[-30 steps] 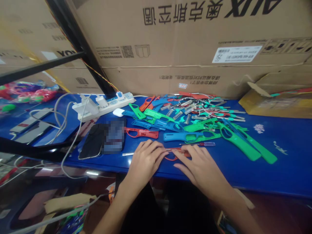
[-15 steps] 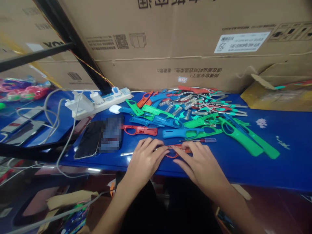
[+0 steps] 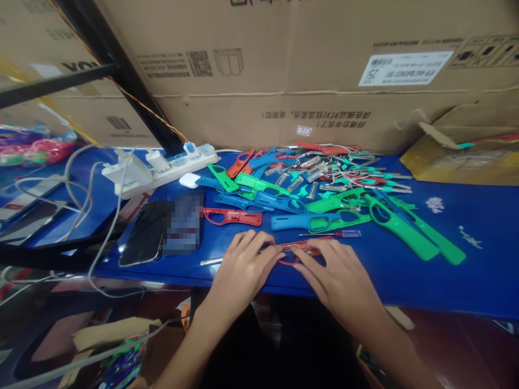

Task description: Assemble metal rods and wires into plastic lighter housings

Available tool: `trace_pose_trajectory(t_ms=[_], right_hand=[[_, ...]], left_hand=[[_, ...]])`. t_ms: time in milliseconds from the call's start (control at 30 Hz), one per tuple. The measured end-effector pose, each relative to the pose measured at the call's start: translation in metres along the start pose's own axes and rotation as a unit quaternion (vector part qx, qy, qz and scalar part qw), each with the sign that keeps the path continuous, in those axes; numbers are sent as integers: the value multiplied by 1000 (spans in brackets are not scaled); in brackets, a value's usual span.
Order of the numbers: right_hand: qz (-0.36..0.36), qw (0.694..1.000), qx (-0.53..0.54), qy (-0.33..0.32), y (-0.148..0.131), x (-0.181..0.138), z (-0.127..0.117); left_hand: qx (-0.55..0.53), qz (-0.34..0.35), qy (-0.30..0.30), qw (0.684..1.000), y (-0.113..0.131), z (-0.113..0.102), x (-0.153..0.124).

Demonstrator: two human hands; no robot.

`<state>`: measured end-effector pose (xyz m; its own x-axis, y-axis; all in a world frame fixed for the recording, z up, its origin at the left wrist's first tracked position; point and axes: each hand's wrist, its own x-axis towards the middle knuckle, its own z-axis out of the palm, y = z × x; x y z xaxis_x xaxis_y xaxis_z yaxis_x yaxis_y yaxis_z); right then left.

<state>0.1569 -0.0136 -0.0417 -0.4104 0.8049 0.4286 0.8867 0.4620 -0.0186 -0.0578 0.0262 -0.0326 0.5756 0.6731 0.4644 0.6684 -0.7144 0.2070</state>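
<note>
Your left hand (image 3: 245, 265) pinches the near-left part of an orange-red casing (image 3: 311, 252), and your right hand (image 3: 336, 267) curls its fingers over the other end, index fingertip pressing on the casing; how firmly each grips, you cannot tell from here. The casing lies crosswise between your hands, close to the front edge of the blue tabletop (image 3: 486, 227), with only a narrow strip of blue on your side of it. Both your forearms cross that edge. A metal rod (image 3: 211, 261) sticks out left past your left hand, roughly parallel to the edge. Just beyond your right fingers sits a screwdriver (image 3: 351, 234), so room forward is tight: past it come a blue casing (image 3: 298, 221) and a red casing (image 3: 251, 218), then a heap of wired parts (image 3: 317, 172) against the large carton (image 3: 227, 119). To your left, a phone (image 3: 141, 235) lies near the front edge, and a white cable (image 3: 109, 236) droops over it. Rightward you have the widest stretch of blue, bounded by green casings (image 3: 417, 237), with small white scraps (image 3: 434, 205) farther over and an opened box (image 3: 466, 165) behind.
</note>
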Motion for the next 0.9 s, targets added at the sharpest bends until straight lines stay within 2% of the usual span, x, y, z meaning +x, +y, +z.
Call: trace_pose_trajectory(t_ms=[200,500,733,900], right_hand=[[-22,999,-45,14,-4,3,-4],[-9,998,-53,14,-3,4,1],[14,1000,-7,12,-3,3,6],[57,996,75,-2,0,2,4]], left_hand=[[-9,-1,-9,1000,-1,0,-1],[-5,-5,-6,1000,0,0,-1],[-48,-48,8,998,-1,1,-3],[-78,-68,11,995,-2,-1,-5]])
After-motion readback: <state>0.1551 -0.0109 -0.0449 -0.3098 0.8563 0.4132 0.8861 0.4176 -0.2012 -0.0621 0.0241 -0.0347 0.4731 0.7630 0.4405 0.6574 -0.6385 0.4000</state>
